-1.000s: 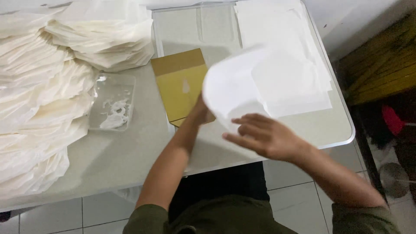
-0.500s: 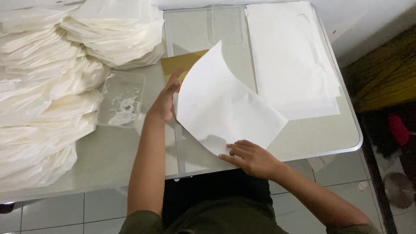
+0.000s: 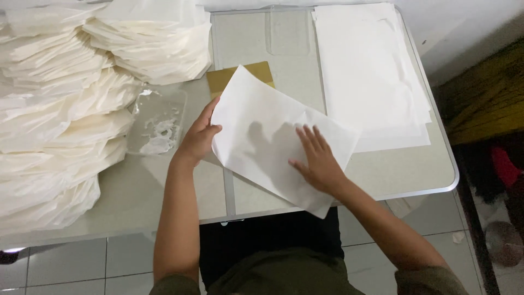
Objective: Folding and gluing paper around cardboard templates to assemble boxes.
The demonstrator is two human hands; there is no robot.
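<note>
Head view, one frame.

Item: white paper sheet point(image 3: 273, 142), one, thin, roughly rectangular, lying skewed on the pale table point(image 3: 180, 196) near its front edge, one corner overhanging that edge. It covers most of a gold-brown card point(image 3: 240, 76), one, flat, square-cornered, only the far strip showing.

Left hand point(image 3: 199, 136): fingers loosely curled at the sheet's left edge, thumb against the paper; whether it pinches the edge cannot be told.

Right hand point(image 3: 316, 158): open flat, fingers spread, palm pressed down on the sheet, gripping nothing.

Stack of flat white sheets point(image 3: 371, 71): one stack, far right of the table, sheets too many to count.

Piles of folded cream paper pieces point(image 3: 65, 109): several overlapping heaps, left side, count unclear.

Clear plastic tray point(image 3: 158, 123): one, beside the heaps, white smears inside.
</note>
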